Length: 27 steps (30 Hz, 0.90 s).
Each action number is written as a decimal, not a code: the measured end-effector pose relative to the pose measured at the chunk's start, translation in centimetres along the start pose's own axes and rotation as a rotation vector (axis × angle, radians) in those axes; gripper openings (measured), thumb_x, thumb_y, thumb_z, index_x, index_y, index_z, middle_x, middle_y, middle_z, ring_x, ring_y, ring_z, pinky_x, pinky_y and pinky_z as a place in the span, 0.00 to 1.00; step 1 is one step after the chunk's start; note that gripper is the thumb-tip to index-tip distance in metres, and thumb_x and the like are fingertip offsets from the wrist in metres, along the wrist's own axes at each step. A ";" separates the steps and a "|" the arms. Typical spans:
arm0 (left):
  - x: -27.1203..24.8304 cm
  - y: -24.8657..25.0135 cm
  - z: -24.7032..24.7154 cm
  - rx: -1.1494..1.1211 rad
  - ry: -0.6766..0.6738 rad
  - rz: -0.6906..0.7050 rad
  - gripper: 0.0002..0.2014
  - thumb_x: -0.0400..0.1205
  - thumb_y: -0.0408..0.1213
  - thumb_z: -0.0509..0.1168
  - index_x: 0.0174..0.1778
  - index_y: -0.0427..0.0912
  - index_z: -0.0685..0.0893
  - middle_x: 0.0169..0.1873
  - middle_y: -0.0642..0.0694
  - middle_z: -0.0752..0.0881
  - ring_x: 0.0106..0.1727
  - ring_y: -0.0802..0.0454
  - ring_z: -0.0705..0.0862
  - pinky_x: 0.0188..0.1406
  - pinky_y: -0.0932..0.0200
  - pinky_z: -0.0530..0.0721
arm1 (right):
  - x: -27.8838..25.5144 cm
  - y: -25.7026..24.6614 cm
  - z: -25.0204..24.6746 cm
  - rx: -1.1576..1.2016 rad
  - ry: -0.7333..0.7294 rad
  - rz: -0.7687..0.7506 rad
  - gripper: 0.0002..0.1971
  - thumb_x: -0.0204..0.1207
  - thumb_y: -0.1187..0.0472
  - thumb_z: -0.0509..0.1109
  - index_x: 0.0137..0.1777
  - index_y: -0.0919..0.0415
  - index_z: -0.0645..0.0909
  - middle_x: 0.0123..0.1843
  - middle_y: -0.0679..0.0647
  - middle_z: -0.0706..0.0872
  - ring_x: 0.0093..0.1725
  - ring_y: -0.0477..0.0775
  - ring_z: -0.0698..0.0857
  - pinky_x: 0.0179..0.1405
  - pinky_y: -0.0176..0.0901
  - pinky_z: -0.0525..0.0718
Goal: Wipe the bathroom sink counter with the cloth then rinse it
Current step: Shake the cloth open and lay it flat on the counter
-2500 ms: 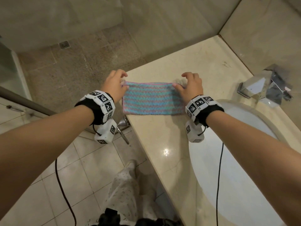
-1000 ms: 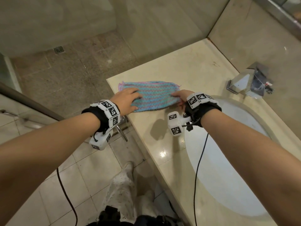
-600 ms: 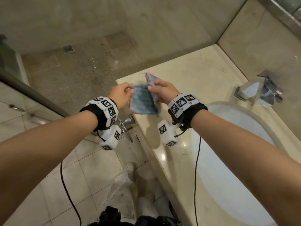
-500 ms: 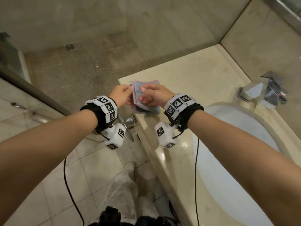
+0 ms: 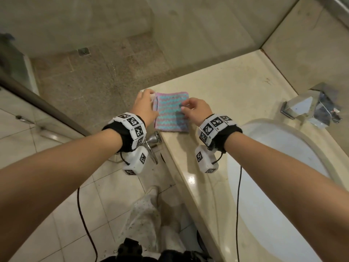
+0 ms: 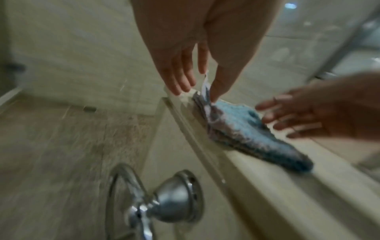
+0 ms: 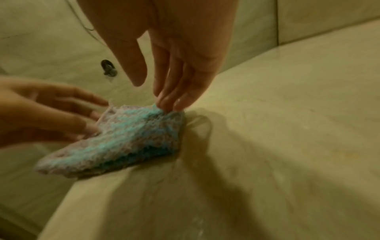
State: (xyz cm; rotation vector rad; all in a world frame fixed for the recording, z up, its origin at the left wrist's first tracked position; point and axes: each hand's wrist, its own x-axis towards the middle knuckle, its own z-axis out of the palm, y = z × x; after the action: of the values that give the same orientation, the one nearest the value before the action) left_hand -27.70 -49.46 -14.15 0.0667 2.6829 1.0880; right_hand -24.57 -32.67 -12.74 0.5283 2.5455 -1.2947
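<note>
A pink-and-teal striped cloth [image 5: 171, 112] [image 6: 246, 134] [image 7: 123, 138] lies folded on the beige counter [image 5: 226, 95], close to its far left corner. My left hand [image 5: 145, 103] [image 6: 197, 91] is at the cloth's left edge with straight fingers, the thumb tip touching the fold; a white tag sticks up beside it. My right hand [image 5: 188, 108] [image 7: 154, 95] points down with straight fingertips [image 7: 168, 104] resting on the cloth's top right part, the thumb apart from it. Neither hand grips the cloth.
A chrome faucet [image 5: 309, 108] stands at the right above the white sink basin [image 5: 283, 176]. Below the counter's left edge is a metal door handle [image 5: 153, 140] [image 6: 174, 203]. The shower floor with a drain [image 5: 83, 52] lies beyond. Cables hang from both wrists.
The cloth lay spread flat; both hands lifted it, folded it in half and set it back down by the corner. The fingers have now released it and straightened.
</note>
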 end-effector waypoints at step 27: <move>1.5 -1.6 -1.6 0.434 -0.192 0.414 0.23 0.77 0.41 0.68 0.68 0.42 0.76 0.69 0.44 0.75 0.72 0.43 0.71 0.72 0.47 0.70 | 2.0 0.5 -1.2 0.060 0.113 0.289 0.09 0.73 0.54 0.71 0.36 0.56 0.77 0.48 0.61 0.90 0.44 0.59 0.87 0.55 0.55 0.87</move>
State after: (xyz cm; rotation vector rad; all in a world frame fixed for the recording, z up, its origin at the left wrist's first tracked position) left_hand -29.50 -51.51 -14.42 0.7882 2.7356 0.5281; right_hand -26.20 -31.03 -13.15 0.9669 2.4082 -1.2697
